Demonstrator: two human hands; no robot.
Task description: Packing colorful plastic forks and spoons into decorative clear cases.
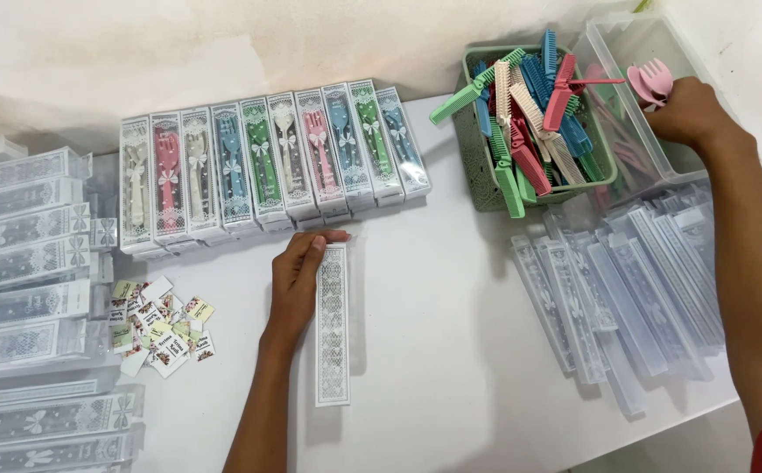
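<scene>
The long, narrow white card insert printed with a grey lace pattern [332, 324] lies flat on the white table [451, 350], lengthwise away from the person, and everything else sits around it. The left hand [298, 278] rests just left of the insert's far end, fingers together and laid flat, fingertips touching its top edge and pinning it down. Far to the insert's upper right, the right hand [689, 109] is closed on a pink plastic fork and spoon [650, 81], lifted over the clear plastic tub [661, 158]. Judged from this, the step in hand is fetching cutlery for the insert; bringing it over would call for a long reach back and a lengthwise lay along the card. Beyond the insert stands a row of finished clear boxes with coloured cutlery [267, 166]. Right of it lie empty clear plastic cases [635, 289], with a green basket of coloured folding combs [534, 123] behind them. Left of it lie small printed paper tags [160, 324] and stacked packed boxes [26, 289].
</scene>
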